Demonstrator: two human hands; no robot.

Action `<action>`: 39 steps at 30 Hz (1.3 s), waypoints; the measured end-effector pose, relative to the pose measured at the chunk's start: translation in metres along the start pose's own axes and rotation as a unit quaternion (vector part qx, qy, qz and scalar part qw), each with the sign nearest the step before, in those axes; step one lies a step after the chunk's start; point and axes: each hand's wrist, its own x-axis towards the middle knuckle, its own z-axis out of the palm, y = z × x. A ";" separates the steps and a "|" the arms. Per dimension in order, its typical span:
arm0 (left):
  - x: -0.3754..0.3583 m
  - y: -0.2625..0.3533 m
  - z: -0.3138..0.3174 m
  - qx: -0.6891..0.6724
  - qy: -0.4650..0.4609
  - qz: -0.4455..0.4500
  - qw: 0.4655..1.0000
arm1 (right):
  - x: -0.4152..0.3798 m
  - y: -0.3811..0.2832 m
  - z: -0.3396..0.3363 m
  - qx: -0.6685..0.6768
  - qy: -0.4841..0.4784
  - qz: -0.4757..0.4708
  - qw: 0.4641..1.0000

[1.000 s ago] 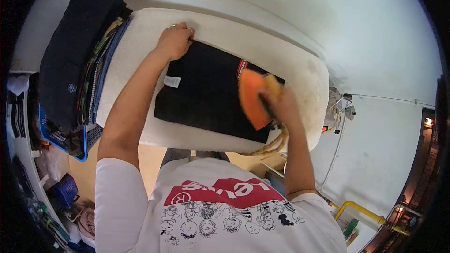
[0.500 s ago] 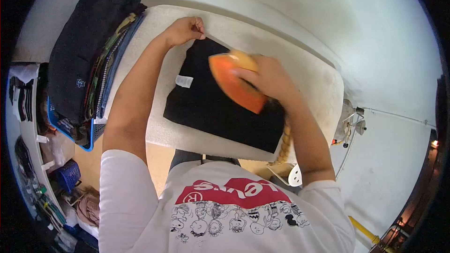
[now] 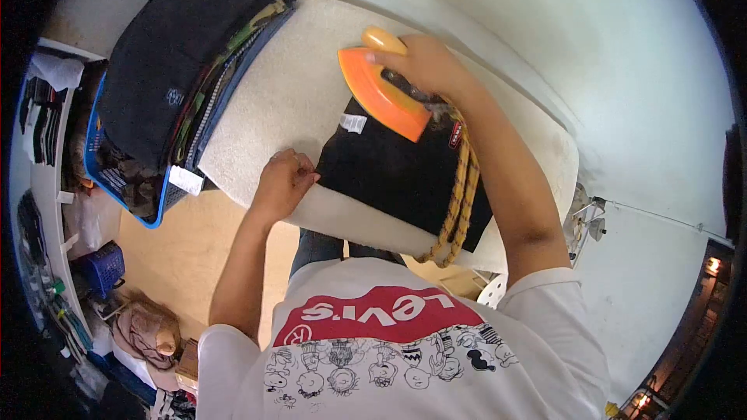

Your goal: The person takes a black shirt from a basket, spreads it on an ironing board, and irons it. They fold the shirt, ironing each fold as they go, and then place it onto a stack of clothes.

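A folded black garment lies on the pale padded ironing surface, with a white label near its left edge. My right hand grips an orange iron by its handle. The iron is over the garment's far part and hides some of it. From its rear, a yellow-and-black braided cord runs across the cloth toward me. My left hand is closed, thumb and fingers pinching the garment's near left corner.
A tall stack of folded dark clothes rests at the left end, above a blue basket. Shelves with clothing stand farther left. A white wall runs along the far side and right.
My left hand has moved from the garment's far left corner to its near left corner. The iron has shifted slightly up and left, toward the garment's far edge.
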 end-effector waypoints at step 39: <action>0.063 0.227 0.275 0.283 -0.177 0.379 0.863 | -0.278 0.401 -0.026 0.026 0.319 0.264 0.910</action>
